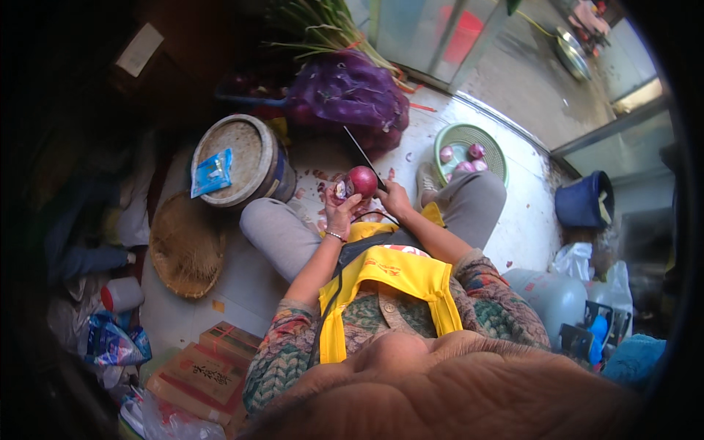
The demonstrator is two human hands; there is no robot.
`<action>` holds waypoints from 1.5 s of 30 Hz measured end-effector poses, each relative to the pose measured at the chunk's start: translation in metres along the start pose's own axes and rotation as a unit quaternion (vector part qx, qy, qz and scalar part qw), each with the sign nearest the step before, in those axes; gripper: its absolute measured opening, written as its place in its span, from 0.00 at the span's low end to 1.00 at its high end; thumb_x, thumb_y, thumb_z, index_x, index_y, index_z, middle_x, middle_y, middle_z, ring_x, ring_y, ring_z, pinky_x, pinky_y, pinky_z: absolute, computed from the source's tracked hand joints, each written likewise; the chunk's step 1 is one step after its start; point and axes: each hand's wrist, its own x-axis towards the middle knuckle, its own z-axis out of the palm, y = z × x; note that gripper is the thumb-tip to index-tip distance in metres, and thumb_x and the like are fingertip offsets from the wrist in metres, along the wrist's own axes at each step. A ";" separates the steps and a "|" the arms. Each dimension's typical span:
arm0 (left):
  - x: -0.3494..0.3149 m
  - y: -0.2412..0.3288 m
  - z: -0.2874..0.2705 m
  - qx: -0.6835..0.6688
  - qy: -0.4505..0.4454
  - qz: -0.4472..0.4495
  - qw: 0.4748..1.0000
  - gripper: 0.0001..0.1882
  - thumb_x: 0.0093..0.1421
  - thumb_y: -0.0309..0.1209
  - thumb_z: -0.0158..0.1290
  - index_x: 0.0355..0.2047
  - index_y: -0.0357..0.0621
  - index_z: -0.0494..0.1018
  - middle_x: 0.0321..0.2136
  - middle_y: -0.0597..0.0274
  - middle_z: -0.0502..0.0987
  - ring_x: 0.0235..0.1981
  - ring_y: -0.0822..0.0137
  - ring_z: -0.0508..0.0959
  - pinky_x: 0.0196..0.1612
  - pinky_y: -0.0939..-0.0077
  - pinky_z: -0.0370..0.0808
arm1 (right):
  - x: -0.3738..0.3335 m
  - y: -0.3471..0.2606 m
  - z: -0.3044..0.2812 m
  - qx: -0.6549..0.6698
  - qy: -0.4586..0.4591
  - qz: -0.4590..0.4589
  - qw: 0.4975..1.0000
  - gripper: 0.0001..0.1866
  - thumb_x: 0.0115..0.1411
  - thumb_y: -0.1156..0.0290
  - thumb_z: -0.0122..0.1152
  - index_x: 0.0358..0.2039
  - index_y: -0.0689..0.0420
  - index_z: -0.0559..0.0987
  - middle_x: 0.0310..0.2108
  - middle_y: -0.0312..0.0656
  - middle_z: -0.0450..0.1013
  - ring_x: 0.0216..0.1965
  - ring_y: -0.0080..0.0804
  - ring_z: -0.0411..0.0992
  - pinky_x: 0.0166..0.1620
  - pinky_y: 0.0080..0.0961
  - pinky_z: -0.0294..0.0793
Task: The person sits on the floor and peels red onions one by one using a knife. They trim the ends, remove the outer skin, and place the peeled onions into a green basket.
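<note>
Between my knees, my left hand (340, 213) grips a red onion (361, 182) from below, its shiny purple side turned up. A pale patch shows at the onion's left. My right hand (394, 200) is closed round the handle of a knife (361, 152), whose long dark blade points up and to the left, just beside the onion. Loose onion skins (317, 192) are scattered on the floor under my hands. To the right of my right knee, a green basket (499, 152) holds several onions (477, 151).
Ahead lies a purple mesh sack (345, 92) with green stalks (323, 29) on it. A lidded bucket (242, 139) bearing a blue packet (213, 173) and a wicker basket (187, 253) stand left. A dark blue bucket (579, 202) and gas cylinder (546, 293) are right; a cardboard box (202, 370) is near left.
</note>
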 end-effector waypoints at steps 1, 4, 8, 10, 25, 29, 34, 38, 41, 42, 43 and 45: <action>0.002 -0.004 -0.002 0.029 -0.003 -0.003 1.000 0.34 0.48 0.16 0.65 0.54 0.49 0.65 0.50 0.57 0.73 0.46 0.62 0.80 0.46 0.65 0.84 | 0.001 0.002 -0.001 0.029 0.013 -0.001 0.999 0.17 0.59 0.62 0.62 0.44 0.59 0.81 0.36 0.57 0.79 0.41 0.53 0.79 0.46 0.39 0.75; 0.009 -0.009 -0.002 0.116 -0.041 0.061 0.991 0.35 0.47 0.16 0.65 0.55 0.48 0.65 0.52 0.57 0.71 0.49 0.62 0.78 0.49 0.63 0.82 | 0.007 0.014 -0.001 0.023 0.033 -0.005 0.999 0.16 0.58 0.66 0.58 0.45 0.58 0.78 0.32 0.57 0.78 0.40 0.57 0.77 0.47 0.46 0.74; 0.007 0.016 -0.005 0.004 -0.078 -0.127 0.989 0.34 0.53 0.26 0.65 0.59 0.47 0.64 0.54 0.55 0.71 0.53 0.57 0.76 0.51 0.58 0.81 | 0.004 0.008 -0.010 0.052 0.033 -0.001 0.998 0.17 0.58 0.67 0.57 0.48 0.55 0.78 0.30 0.56 0.78 0.37 0.57 0.77 0.50 0.46 0.73; 0.001 0.031 0.002 -0.093 -0.084 -0.186 0.975 0.32 0.58 0.34 0.63 0.61 0.48 0.64 0.55 0.57 0.71 0.53 0.55 0.77 0.49 0.55 0.82 | 0.000 0.002 -0.015 0.038 0.046 -0.016 0.998 0.18 0.58 0.68 0.57 0.49 0.54 0.78 0.29 0.55 0.78 0.36 0.56 0.77 0.54 0.44 0.71; 0.007 0.029 0.006 0.180 -0.145 -0.313 0.921 0.28 0.56 0.32 0.63 0.57 0.47 0.68 0.48 0.62 0.75 0.48 0.66 0.77 0.47 0.78 0.76 | -0.020 -0.020 -0.024 -0.156 -0.002 -0.229 0.961 0.21 0.62 0.67 0.55 0.56 0.41 0.72 0.46 0.47 0.75 0.41 0.52 0.76 0.46 0.44 0.74; 0.019 -0.005 -0.020 0.295 -0.140 -0.132 0.936 0.23 0.53 0.31 0.64 0.50 0.44 0.73 0.43 0.63 0.77 0.43 0.68 0.79 0.45 0.76 0.78 | -0.026 -0.036 -0.039 -0.201 0.061 -0.305 0.929 0.16 0.60 0.68 0.58 0.49 0.47 0.76 0.32 0.45 0.76 0.32 0.47 0.77 0.33 0.39 0.76; 0.043 -0.040 -0.068 0.290 -0.134 0.069 0.945 0.21 0.48 0.27 0.68 0.43 0.43 0.76 0.36 0.64 0.79 0.36 0.69 0.80 0.39 0.79 0.79 | -0.054 -0.042 -0.067 -0.271 -0.017 -0.247 0.930 0.13 0.62 0.67 0.55 0.48 0.46 0.76 0.30 0.46 0.75 0.30 0.48 0.76 0.30 0.42 0.74; 0.028 -0.032 -0.061 0.218 -0.095 -0.085 0.968 0.17 0.49 0.30 0.67 0.40 0.44 0.76 0.32 0.64 0.79 0.32 0.67 0.80 0.34 0.77 0.77 | -0.063 -0.024 -0.068 -0.317 -0.069 -0.210 0.922 0.11 0.63 0.67 0.52 0.46 0.47 0.76 0.30 0.48 0.76 0.30 0.50 0.76 0.30 0.43 0.73; 0.023 -0.025 -0.053 0.302 -0.111 -0.056 0.945 0.15 0.51 0.33 0.66 0.38 0.44 0.77 0.30 0.63 0.79 0.30 0.66 0.80 0.33 0.75 0.77 | -0.061 -0.030 -0.067 -0.302 -0.085 -0.199 0.929 0.10 0.63 0.69 0.50 0.44 0.50 0.74 0.30 0.49 0.76 0.31 0.51 0.77 0.31 0.45 0.73; 0.024 -0.023 -0.051 0.350 -0.119 -0.029 0.929 0.14 0.51 0.33 0.65 0.37 0.44 0.77 0.29 0.62 0.79 0.30 0.65 0.80 0.33 0.74 0.76 | -0.060 -0.034 -0.067 -0.296 -0.092 -0.196 0.930 0.09 0.62 0.70 0.49 0.42 0.53 0.74 0.30 0.50 0.76 0.31 0.52 0.77 0.31 0.46 0.73; 0.026 -0.022 -0.050 0.411 -0.130 0.014 0.902 0.14 0.52 0.34 0.64 0.36 0.44 0.77 0.29 0.62 0.79 0.29 0.65 0.80 0.32 0.73 0.76 | -0.061 -0.039 -0.068 -0.291 -0.099 -0.195 0.932 0.09 0.61 0.72 0.49 0.41 0.55 0.73 0.30 0.51 0.77 0.32 0.53 0.77 0.32 0.47 0.74; 0.029 -0.021 -0.049 0.545 -0.148 0.130 0.815 0.13 0.53 0.36 0.63 0.35 0.44 0.77 0.27 0.61 0.79 0.28 0.64 0.79 0.32 0.72 0.75 | -0.060 -0.045 -0.069 -0.288 -0.104 -0.195 0.932 0.08 0.60 0.72 0.49 0.40 0.55 0.73 0.29 0.52 0.77 0.32 0.54 0.77 0.32 0.47 0.73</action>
